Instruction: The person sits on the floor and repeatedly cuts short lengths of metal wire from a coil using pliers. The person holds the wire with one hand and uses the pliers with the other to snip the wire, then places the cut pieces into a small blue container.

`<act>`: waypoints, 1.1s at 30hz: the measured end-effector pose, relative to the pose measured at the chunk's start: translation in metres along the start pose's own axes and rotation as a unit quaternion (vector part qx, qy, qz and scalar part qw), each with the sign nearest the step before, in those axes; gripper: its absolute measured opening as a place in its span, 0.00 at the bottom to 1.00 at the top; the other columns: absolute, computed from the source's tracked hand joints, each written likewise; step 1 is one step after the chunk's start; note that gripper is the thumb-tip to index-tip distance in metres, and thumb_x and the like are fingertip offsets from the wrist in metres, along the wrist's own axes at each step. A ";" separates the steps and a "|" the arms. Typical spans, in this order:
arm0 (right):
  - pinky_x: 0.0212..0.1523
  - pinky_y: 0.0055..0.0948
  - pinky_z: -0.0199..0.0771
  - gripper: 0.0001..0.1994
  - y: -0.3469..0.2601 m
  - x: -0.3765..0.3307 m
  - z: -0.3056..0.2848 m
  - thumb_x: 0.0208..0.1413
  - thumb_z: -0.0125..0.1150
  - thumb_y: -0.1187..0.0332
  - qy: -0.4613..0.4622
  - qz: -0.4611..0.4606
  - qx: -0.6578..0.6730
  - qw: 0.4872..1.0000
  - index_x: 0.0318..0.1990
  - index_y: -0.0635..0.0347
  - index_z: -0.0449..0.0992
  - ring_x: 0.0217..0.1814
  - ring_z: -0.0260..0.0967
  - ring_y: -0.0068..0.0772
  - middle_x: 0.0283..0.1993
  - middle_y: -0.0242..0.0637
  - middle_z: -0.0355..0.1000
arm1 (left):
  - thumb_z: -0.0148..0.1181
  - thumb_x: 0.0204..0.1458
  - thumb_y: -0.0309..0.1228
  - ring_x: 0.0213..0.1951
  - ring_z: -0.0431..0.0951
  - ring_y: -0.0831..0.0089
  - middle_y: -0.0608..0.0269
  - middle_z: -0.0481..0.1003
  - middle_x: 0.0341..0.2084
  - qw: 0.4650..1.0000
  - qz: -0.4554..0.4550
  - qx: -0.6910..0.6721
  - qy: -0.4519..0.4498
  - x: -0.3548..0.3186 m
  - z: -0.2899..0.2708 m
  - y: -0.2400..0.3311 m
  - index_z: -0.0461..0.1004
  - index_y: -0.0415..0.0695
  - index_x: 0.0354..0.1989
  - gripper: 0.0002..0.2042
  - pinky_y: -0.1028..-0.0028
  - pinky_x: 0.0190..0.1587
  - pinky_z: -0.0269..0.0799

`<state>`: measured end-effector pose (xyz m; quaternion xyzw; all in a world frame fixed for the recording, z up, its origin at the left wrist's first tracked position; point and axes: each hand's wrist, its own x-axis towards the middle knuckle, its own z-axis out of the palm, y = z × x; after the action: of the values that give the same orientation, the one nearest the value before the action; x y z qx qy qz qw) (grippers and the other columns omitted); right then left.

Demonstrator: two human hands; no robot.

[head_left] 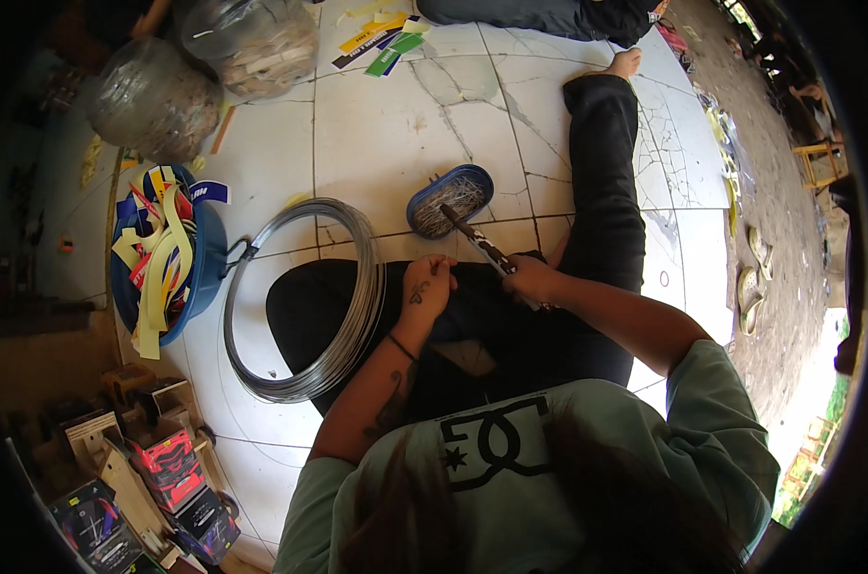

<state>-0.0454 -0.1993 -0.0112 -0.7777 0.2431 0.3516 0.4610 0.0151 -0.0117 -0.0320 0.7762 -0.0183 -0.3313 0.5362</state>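
Note:
My left hand (432, 279) is closed above my lap, its fingertips pinched together; anything between them is too fine to make out. In my right hand (534, 279) is a long, narrow hand tool (479, 239) with worn dark and pale patches, its exact kind unclear. The tool's far end reaches over the rim of a blue oval tray (489, 178). Short, thin metal wire pieces (450, 204) fill that tray. To the left, a large coil of grey metal wire (365, 277) leans across my left thigh, apart from both hands.
A blue basin (209, 287) heaped with paper strips (171, 253) stands left of the coil. Two clear bulging bags (252, 48) sit far left. Printed strips (381, 43) lie on the tiles near another person's leg (530, 14). Boxes (171, 469) line the near left; sandals (750, 287) lie right.

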 end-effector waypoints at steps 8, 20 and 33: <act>0.33 0.31 0.70 0.19 0.003 0.014 0.001 0.41 0.54 0.68 0.133 -0.061 -0.181 0.973 0.41 0.69 0.66 0.31 0.72 0.35 0.30 0.47 0.71 | 0.43 0.54 0.28 0.20 0.70 0.77 0.62 0.73 0.18 0.999 -0.016 -0.041 -0.015 -0.001 -0.003 0.001 0.71 0.35 0.39 0.12 0.77 0.25 0.65; 0.38 0.23 0.64 0.19 0.004 -0.033 -0.034 0.37 0.52 0.71 -0.139 -0.082 0.125 0.979 0.42 0.65 0.66 0.36 0.63 0.26 0.32 0.35 0.66 | 0.42 0.57 0.31 0.12 0.55 0.86 0.68 0.65 0.14 0.984 -0.021 -0.173 -0.037 -0.003 -0.010 0.034 0.67 0.39 0.36 0.09 0.85 0.13 0.49; 0.37 0.24 0.63 0.27 -0.013 -0.048 -0.033 0.36 0.52 0.71 -0.128 -0.117 0.034 0.984 0.50 0.66 0.62 0.35 0.62 0.29 0.31 0.37 0.65 | 0.43 0.57 0.30 0.12 0.54 0.87 0.67 0.66 0.14 0.982 -0.013 -0.182 -0.054 -0.007 -0.008 0.034 0.68 0.37 0.36 0.09 0.85 0.13 0.47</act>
<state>-0.0561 -0.2203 0.0443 -0.7332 0.1010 0.3840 0.5521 0.0244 -0.0167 0.0016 0.6465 0.0238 -0.3773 0.6626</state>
